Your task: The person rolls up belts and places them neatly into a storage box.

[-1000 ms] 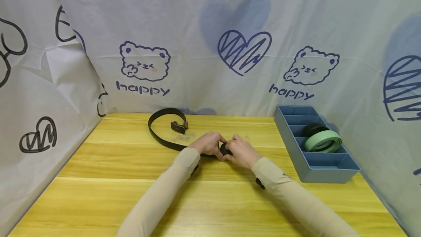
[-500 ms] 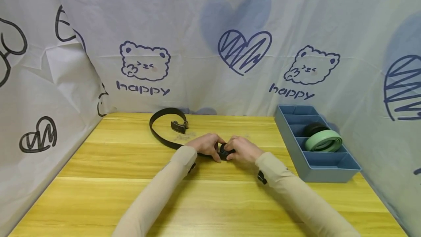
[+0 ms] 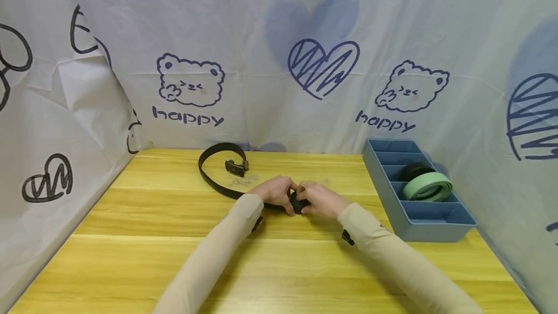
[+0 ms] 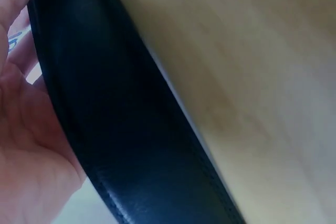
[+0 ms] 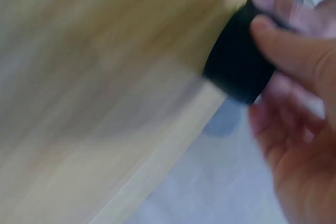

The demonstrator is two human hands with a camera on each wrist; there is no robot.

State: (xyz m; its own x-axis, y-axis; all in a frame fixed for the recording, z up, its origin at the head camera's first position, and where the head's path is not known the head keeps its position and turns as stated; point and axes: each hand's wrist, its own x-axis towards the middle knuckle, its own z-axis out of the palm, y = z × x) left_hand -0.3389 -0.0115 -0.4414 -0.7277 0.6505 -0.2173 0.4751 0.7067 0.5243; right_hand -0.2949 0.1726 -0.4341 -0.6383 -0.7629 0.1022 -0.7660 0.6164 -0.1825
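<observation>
A black belt (image 4: 121, 98) lies on the table, partly wound into a tight coil (image 3: 299, 204). Its unrolled length runs left from the coil and curves back in a wide loop, ending in a dark metal buckle (image 3: 235, 167). My left hand (image 3: 275, 192) holds the coil's left side, thumb in front, where the loose strap meets it. From the right, my right hand (image 3: 322, 198) pinches the coil between thumb and fingers. The right wrist view shows the rolled edge (image 5: 239, 56) under the thumb and fingertips.
A blue divided box (image 3: 388, 200) stands at the right of the wooden table (image 3: 279, 265). In it sit a coiled green belt (image 3: 429, 188) and a black coil (image 3: 416, 171). A white printed cloth (image 3: 257, 76) hangs behind the table.
The right hand drew slightly right off the coil's top, then settled back round it. The strap's loop has shifted a little to the right. Both hands stay at the coil.
</observation>
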